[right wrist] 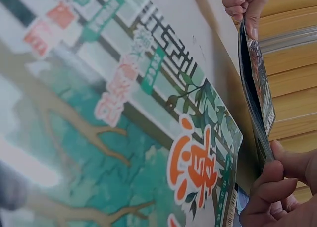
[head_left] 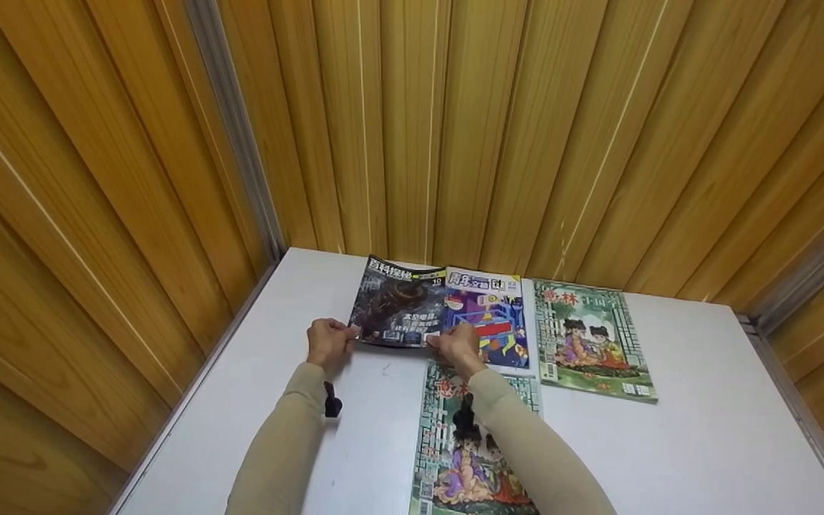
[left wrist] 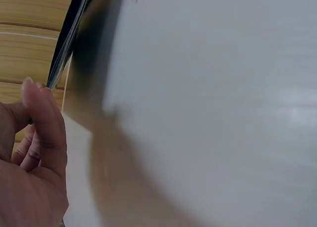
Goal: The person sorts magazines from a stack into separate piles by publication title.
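I see a wood-plank wall point(head_left: 455, 129) standing behind the 青年文摘 magazine point(head_left: 492, 315) and a white table point(head_left: 712, 386) spread beneath it. One green 意林 magazine point(head_left: 591, 340) lies to its right, slightly apart; a second green 意林 copy point(head_left: 466, 465) lies on its near side. The dark 百科探秘 magazine point(head_left: 401, 304) is immediately to its left, near edge lifted off the table. On that edge, I make out the left hand point(head_left: 330, 342) pinching the left corner and the right hand point(head_left: 458, 347), over the landmark's lower left, pinching the right corner.

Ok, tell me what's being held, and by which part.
The dark, rectangular paper magazine with a white title: the left hand pinches its lower left corner, the right hand its lower right.
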Motion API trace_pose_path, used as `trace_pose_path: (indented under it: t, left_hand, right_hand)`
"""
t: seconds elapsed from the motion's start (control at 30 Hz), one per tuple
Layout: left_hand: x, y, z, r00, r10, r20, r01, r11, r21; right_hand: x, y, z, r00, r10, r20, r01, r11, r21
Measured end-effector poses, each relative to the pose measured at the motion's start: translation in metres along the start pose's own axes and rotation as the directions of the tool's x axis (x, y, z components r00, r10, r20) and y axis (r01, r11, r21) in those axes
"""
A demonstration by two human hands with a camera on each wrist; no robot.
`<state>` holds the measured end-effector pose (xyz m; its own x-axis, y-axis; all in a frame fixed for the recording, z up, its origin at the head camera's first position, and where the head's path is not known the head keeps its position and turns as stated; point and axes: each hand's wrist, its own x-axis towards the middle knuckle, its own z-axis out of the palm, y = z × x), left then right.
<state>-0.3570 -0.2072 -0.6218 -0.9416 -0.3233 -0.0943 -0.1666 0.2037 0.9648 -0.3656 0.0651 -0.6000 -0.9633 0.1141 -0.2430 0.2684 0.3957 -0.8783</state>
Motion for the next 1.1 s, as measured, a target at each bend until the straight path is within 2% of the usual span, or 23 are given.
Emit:
trace_pose_path:
  t: [0.17, 0.2, 0.27, 0.43, 0.5, 0.7, 0.77, 0.87, 0.93, 1.03, 1.1]
  left_hand:
    - [0.012, -0.004, -0.003, 1.000, 0.009, 0.012, -0.009, 0.999, 0.049]
    - [0.013, -0.003, -0.004, 1.000, 0.019, 0.012, -0.019, 0.997, 0.075]
    - [0.015, -0.001, -0.003, 0.999, 0.038, 0.003, -0.039, 0.992, 0.119]
    - [0.020, -0.002, -0.001, 0.997, 0.071, -0.022, -0.065, 0.979, 0.193]
    - [0.023, -0.006, -0.001, 0.996, 0.081, -0.021, -0.075, 0.975, 0.207]
    - [0.059, -0.046, 0.005, 0.989, 0.150, -0.003, -0.142, 0.944, 0.299]
    - [0.066, -0.053, 0.007, 0.987, 0.161, -0.010, -0.148, 0.925, 0.350]
    - [0.070, -0.055, 0.010, 0.986, 0.165, -0.036, -0.135, 0.898, 0.418]
    - [0.067, -0.052, 0.011, 0.985, 0.165, -0.057, -0.120, 0.879, 0.461]
    - [0.061, -0.046, 0.010, 0.985, 0.158, -0.068, -0.104, 0.863, 0.494]
    - [0.054, -0.042, 0.008, 0.986, 0.155, -0.065, -0.105, 0.869, 0.483]
  right_hand:
    - [0.022, 0.006, 0.015, 0.999, -0.045, -0.014, 0.045, 0.999, -0.031]
    - [0.020, 0.003, 0.016, 0.999, -0.037, -0.020, 0.036, 0.998, -0.042]
    - [0.042, 0.015, 0.023, 0.998, -0.062, -0.024, 0.060, 0.996, -0.069]
    - [0.081, 0.038, 0.038, 0.992, -0.116, -0.051, 0.108, 0.986, -0.128]
    - [0.079, 0.035, 0.041, 0.989, -0.133, -0.064, 0.122, 0.980, -0.156]
    - [0.074, 0.030, 0.046, 0.984, -0.155, -0.090, 0.129, 0.960, -0.248]
    - [0.073, 0.029, 0.045, 0.984, -0.155, -0.087, 0.127, 0.957, -0.260]
    - [0.073, 0.028, 0.044, 0.986, -0.149, -0.079, 0.124, 0.957, -0.264]
    - [0.072, 0.027, 0.043, 0.985, -0.155, -0.076, 0.129, 0.953, -0.274]
    - [0.072, 0.028, 0.042, 0.985, -0.165, -0.052, 0.144, 0.950, -0.278]
    - [0.064, 0.025, 0.038, 0.988, -0.149, -0.026, 0.138, 0.957, -0.257]
